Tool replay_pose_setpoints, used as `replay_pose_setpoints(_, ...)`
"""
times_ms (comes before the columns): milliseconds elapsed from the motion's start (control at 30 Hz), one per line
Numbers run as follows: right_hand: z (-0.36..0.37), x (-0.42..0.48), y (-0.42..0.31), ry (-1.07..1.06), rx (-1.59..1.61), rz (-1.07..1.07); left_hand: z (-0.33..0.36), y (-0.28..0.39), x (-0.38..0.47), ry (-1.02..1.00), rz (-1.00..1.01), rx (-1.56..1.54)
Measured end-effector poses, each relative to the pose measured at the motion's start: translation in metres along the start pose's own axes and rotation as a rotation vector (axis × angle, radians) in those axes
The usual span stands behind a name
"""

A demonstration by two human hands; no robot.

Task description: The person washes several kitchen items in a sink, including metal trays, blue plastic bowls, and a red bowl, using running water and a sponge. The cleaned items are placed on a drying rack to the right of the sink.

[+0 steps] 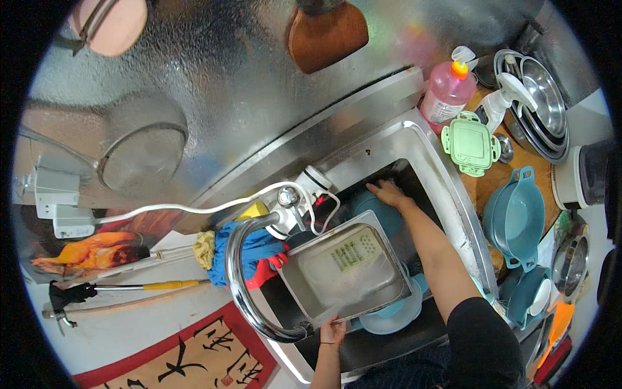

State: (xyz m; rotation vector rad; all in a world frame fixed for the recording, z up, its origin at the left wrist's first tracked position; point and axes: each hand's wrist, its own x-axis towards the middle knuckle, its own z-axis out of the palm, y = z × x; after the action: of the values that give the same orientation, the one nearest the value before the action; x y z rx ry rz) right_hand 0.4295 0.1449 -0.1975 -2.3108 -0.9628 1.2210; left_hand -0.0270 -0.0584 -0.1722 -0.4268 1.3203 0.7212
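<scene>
My left hand (333,333) grips the near rim of a rectangular stainless steel pan (303,291), which lies tilted across the sink. Water from the curved chrome faucet (233,272) runs into the pan. A light-green slotted piece (352,253) shows in the pan's bottom. Beyond it, my right hand (388,193) reaches down to a teal bowl (376,211) in the dark sink basin (408,175); its fingertips are partly hidden at the bowl's far edge. Under the pan's near right corner sit a translucent bowl (401,321) and other blue pieces.
Right of the sink stand a pink soap bottle (449,92), a white spray bottle (500,99), a green lid (469,143), nested steel bowls (544,97) and teal handled bowls (522,219). Blue cloth (248,248) and red gloves (265,272) hang left. A white cable (194,209) crosses behind the faucet.
</scene>
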Motion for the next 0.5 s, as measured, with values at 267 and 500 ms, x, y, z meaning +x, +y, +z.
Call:
replay_pose_setpoints(267,-0.025,-0.083,0.003,0.272,0.143,0.089,0.018,-0.004,-0.011,0.021,0.001,0.034)
replay_pose_setpoints(500,-0.009,-0.182,0.008,0.569,0.153,0.221,0.021,-0.010,-0.006,-0.030,0.066,0.040)
